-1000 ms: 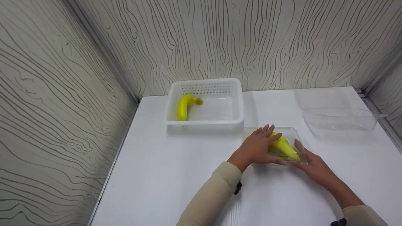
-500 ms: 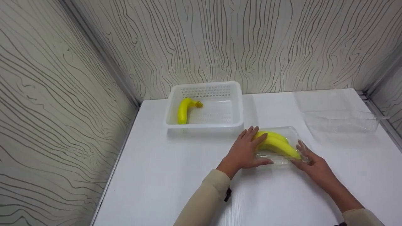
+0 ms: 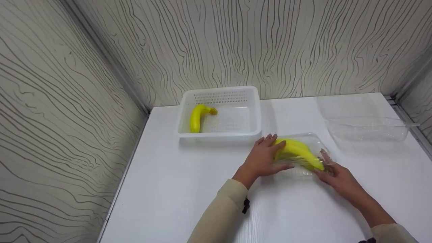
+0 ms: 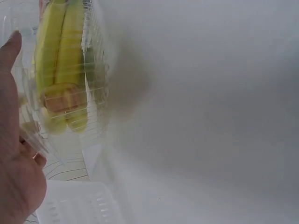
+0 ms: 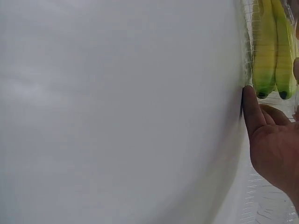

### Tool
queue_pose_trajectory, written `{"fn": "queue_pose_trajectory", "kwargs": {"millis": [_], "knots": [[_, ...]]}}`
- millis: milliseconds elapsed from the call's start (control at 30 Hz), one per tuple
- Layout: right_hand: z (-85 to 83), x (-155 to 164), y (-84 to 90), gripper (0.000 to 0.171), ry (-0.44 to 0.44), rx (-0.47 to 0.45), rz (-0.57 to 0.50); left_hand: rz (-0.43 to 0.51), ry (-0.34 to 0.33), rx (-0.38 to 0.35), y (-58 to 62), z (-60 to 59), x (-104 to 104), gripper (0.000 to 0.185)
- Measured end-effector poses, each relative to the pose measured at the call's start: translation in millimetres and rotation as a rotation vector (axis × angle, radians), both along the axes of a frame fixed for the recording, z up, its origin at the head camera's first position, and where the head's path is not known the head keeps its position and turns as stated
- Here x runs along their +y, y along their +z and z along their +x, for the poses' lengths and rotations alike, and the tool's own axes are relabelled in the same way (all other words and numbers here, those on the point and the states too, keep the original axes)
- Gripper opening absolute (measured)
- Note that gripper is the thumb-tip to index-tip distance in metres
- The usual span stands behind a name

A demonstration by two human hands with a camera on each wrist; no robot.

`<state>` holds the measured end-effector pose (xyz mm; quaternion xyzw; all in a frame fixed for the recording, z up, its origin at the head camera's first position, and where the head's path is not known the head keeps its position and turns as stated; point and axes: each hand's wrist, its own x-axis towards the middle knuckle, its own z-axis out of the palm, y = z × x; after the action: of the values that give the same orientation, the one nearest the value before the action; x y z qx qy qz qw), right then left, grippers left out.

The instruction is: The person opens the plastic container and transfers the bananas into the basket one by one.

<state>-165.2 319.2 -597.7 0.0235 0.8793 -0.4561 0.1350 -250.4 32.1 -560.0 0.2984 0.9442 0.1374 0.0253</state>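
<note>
A clear plastic clamshell box [image 3: 308, 137] with yellow bananas [image 3: 298, 152] inside stands between my two hands at the right of the basket. My left hand [image 3: 261, 158] lies against its left end, fingers straight, thumb along the front. The left wrist view shows the bananas [image 4: 60, 51] through the plastic, their joined stem nearest that hand. My right hand [image 3: 341, 179] grips the right end, thumb at the front corner and fingers behind. In the right wrist view, green banana tips [image 5: 268, 86] sit just above the right hand [image 5: 275, 144]. Whether the lid is latched I cannot tell.
A white plastic basket [image 3: 219, 135] at the back holds one more banana [image 3: 197, 118] along its left side. Another clear plastic box [image 3: 368, 130], its lid raised, stands at the back right of the white table [image 3: 162, 189]. Patterned walls [image 3: 219, 50] enclose the table.
My left hand has slid left across the box to its left end, uncovering more of the bananas. My right hand has stayed at the right end.
</note>
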Motion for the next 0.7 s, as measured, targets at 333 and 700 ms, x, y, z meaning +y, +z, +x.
{"fn": "queue_pose_trajectory", "kwargs": {"millis": [333, 700], "knots": [[3.2, 0.6, -0.8, 0.093, 0.005, 0.034, -0.016, 0.014, 0.011, -0.029, 4.6, -6.1, 1.9, 0.078], [4.8, -0.6, 0.5, 0.092, 0.010, -0.010, 0.003, 0.013, 0.017, -0.064, 13.8, -11.6, 4.4, 0.070]]}}
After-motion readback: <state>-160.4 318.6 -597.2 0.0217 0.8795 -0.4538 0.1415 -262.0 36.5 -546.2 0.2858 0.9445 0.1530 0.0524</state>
